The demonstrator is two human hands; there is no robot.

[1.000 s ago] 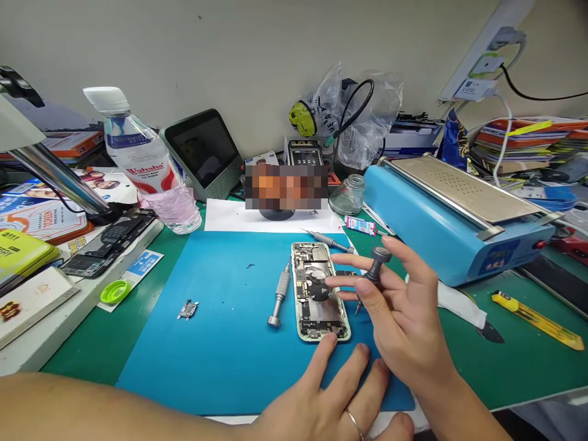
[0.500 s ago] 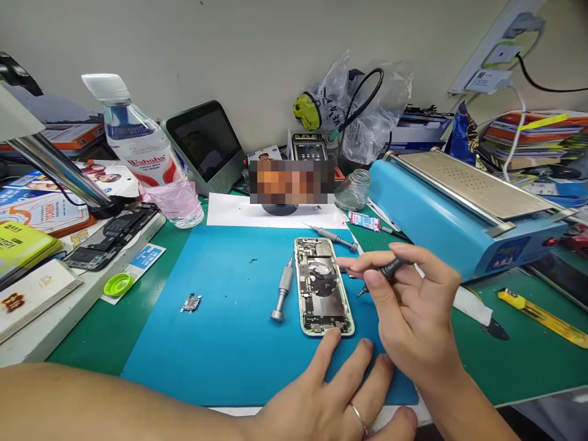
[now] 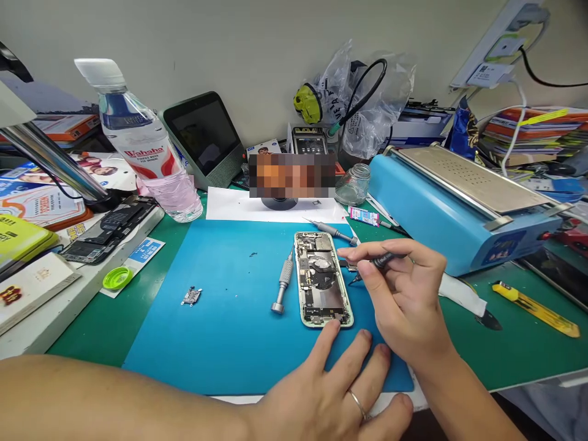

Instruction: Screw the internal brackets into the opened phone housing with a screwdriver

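An opened phone (image 3: 324,282) with a pale green frame lies on the blue mat (image 3: 215,355), its inner parts exposed. My left hand (image 3: 337,380) rests spread on the mat, index fingertip at the phone's lower edge. Pinched in my right hand (image 3: 404,288) is a dark screwdriver (image 3: 380,262), its thin tip pointing down-left beside the phone's right side, apart from it. A small dark part (image 3: 348,265) sticks out at that side, partly behind my fingers. To the left of the phone lies a grey screwdriver (image 3: 285,278); another grey screwdriver (image 3: 333,231) is just above it.
A small metal part (image 3: 192,296) and tiny dark bits (image 3: 252,254) lie on the mat's left. A water bottle (image 3: 147,147) leans at the back left. On the right stand a blue heating-plate machine (image 3: 427,214) and a yellow cutter (image 3: 535,309).
My right hand has moved left with the screwdriver, bringing its tip nearer the phone's right side. The view has shifted slightly; my left hand stays at the phone's lower edge.
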